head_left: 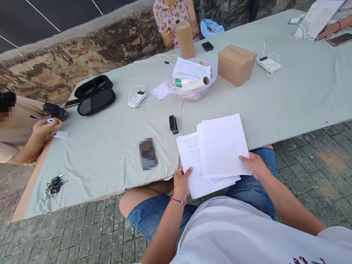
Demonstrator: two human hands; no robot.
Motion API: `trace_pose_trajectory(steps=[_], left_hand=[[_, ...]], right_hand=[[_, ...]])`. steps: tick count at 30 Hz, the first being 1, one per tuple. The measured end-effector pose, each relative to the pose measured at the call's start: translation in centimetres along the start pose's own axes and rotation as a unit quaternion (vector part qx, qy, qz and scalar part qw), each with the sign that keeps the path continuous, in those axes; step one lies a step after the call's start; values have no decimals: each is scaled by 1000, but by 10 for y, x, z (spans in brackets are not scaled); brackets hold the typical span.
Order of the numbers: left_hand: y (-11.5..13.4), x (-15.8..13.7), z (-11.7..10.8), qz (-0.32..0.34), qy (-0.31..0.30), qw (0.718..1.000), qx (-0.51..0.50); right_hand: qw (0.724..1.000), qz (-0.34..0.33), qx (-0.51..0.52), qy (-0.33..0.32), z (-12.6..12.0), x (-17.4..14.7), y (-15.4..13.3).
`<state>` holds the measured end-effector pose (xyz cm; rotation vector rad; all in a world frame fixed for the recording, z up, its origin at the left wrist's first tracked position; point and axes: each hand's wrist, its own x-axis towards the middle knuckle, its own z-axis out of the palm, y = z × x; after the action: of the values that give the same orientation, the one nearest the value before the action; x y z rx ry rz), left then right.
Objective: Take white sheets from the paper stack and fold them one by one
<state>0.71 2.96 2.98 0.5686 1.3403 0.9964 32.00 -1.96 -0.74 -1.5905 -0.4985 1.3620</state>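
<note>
My left hand (pixel 182 183) grips the left edge of some printed sheets (pixel 191 155), thumb on top and fingers underneath. Overlapping them on the right is a stack of blank-faced white paper (pixel 223 146). My right hand (pixel 256 166) pinches that stack at its lower right edge, its fingers hidden below. Both lots of paper are held at the table's near edge, above my lap. Just beyond the paper a black stapler (pixel 173 124) lies on the cloth. Left of it is a small blurred item (pixel 148 154).
On the clothed table (pixel 297 95) stand a plastic basin (pixel 191 91) of papers and a roll, cardboard boxes (pixel 237 65) (pixel 185 39), white power banks (pixel 138 98) (pixel 269 64), a black case (pixel 97 99) and keys (pixel 55 184). Other people sit at the left, far side and right.
</note>
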Motion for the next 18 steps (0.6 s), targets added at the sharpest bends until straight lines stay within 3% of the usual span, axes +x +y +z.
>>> trace_pose_trajectory(steps=[3,7,10,14,18], left_hand=[[2,-1,0,-19,-9,1000,-18],[3,-1,-2,-30,-19,999,-30],[3,-3,-2,-13,-51,999,10],[4,-8,5,4,-77,996,42],[5,-8,12,15,-71,996,55]], right_hand=[[999,8,26,21,-13,4,-2],[1000,22,4,-11,-19,3,-1],[998,40,-6,-50,-12,-1,1],[992,65,62,-85,4,-7,6],[994,50,59,-77,12,-6,12]])
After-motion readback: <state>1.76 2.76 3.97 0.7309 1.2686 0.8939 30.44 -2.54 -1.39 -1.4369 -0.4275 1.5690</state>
